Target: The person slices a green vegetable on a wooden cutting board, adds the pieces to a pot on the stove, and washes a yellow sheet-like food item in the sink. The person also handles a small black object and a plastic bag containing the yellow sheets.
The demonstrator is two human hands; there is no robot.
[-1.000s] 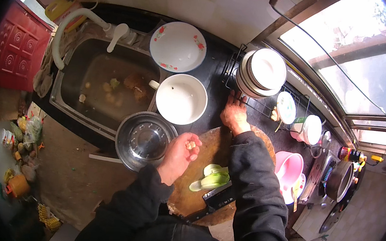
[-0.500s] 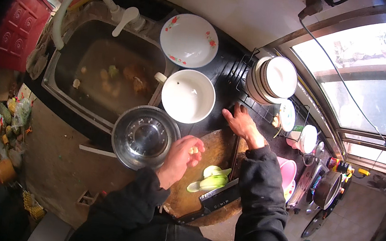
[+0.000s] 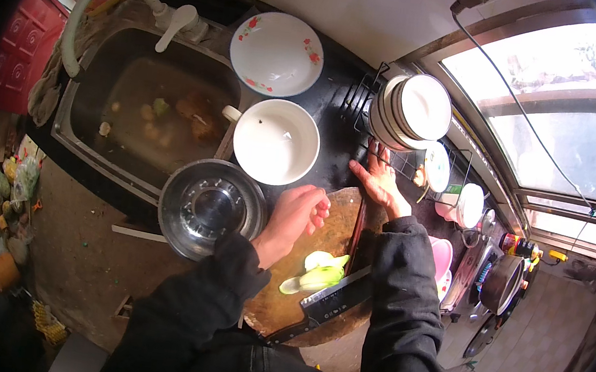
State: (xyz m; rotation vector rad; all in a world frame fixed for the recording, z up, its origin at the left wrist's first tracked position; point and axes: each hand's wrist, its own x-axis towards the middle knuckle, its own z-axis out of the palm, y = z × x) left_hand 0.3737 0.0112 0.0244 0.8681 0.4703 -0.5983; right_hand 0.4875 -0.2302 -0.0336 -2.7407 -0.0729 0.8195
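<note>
Over the round wooden chopping board [image 3: 341, 223], my left hand [image 3: 294, 218] is closed with its fingers curled in; what it holds is hidden. Farther right, my right hand [image 3: 383, 184] is stretched out flat, fingers apart, at the near edge of the black wire dish rack [image 3: 361, 105]. Whether its fingertips touch the rack I cannot tell. Light-green vegetable pieces [image 3: 319, 278] lie on the board. Beside them rests a black-handled cleaver [image 3: 333, 299], its blade partly under my right sleeve. A shiny steel basin [image 3: 212, 210] stands left of my left hand.
A white mug-like pot [image 3: 275, 144] and a flower-patterned bowl [image 3: 277, 54] stand beyond the basin. The sink [image 3: 66, 107] at left holds murky water with food scraps. Stacked bowls [image 3: 425, 106] sit on the rack. A pink container [image 3: 441, 259] and dark pan [image 3: 502, 284] are at right.
My left hand has risen slightly away from the basin and turned; the pale yellow bits seen in it before are now out of sight. My right hand's fingers reach farther toward the rack.
</note>
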